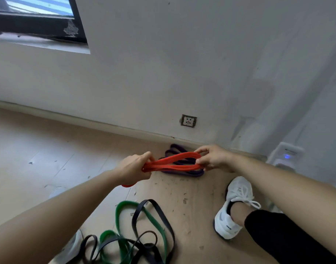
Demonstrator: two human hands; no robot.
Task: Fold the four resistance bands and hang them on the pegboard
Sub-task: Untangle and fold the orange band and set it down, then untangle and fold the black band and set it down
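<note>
A red resistance band (173, 162) is stretched in several loops between my hands, above the floor. My left hand (134, 167) grips its left end in a fist, with a bit of red showing below the wrist. My right hand (213, 159) pinches the right end between thumb and fingers. A purple band (179, 171) lies folded on the floor by the wall, just behind the red one. A green band (125, 212) and a black band (163, 216) lie tangled together on the floor near my feet. No pegboard is in view.
The wooden floor (49, 149) meets a white wall with a socket (188, 121). My right foot wears a white shoe (233, 206); another shoe (72, 246) shows at the lower left. A white device with a blue light (286, 156) sits at the right. A window (35, 18) is at upper left.
</note>
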